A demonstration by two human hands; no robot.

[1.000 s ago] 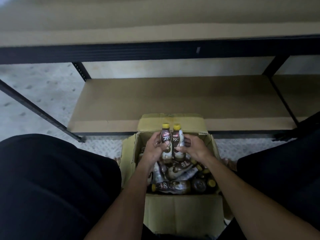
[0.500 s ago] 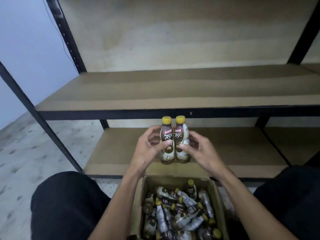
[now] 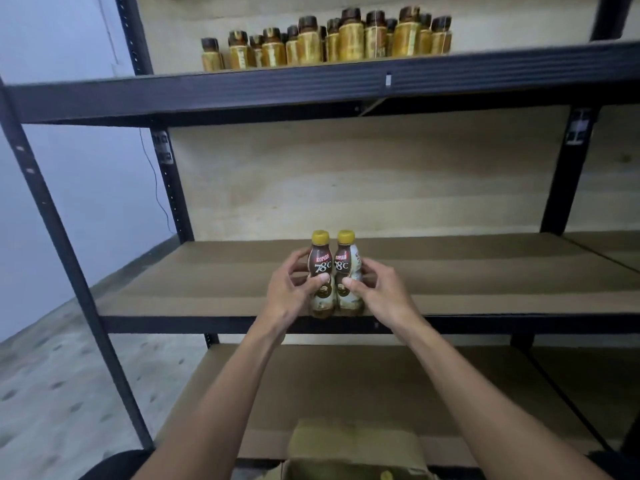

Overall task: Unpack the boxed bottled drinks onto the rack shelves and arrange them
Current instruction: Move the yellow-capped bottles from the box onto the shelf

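- Left hand (image 3: pixel 289 296): fingers curled round the left bottle (image 3: pixel 320 259), a small brown-and-cream plastic drink bottle with a yellow screw cap. The thumb lies across its front.
- Right hand (image 3: pixel 385 295): grips the right bottle (image 3: pixel 343 259), of the same make, in the same way, thumb on the front and fingers behind.
- Both bottles stand upright, side by side and touching, labels facing the camera.
- Position: at the front edge of the middle shelf (image 3: pixel 207 282), a tan fibreboard panel. I cannot tell whether their bases rest on the board or hang just above it.
- Rack: black metal frame (image 3: pixel 207 90) with perforated uprights.
- Top shelf: a cluster of gold-labelled bottles with dark caps (image 3: pixel 349 41), standing towards the back.
- Lower shelf (image 3: pixel 329 386): a bare tan board, seen between the forearms.
- Bottom edge of view: an open brown cardboard box (image 3: pixel 353 448) with a flap raised; one yellow cap (image 3: pixel 386 475) shows inside.
- Surroundings: speckled grey floor (image 3: pixel 52 393) to the left and a pale wall (image 3: pixel 69 168) with a thin cable (image 3: pixel 156 188) hanging down it.
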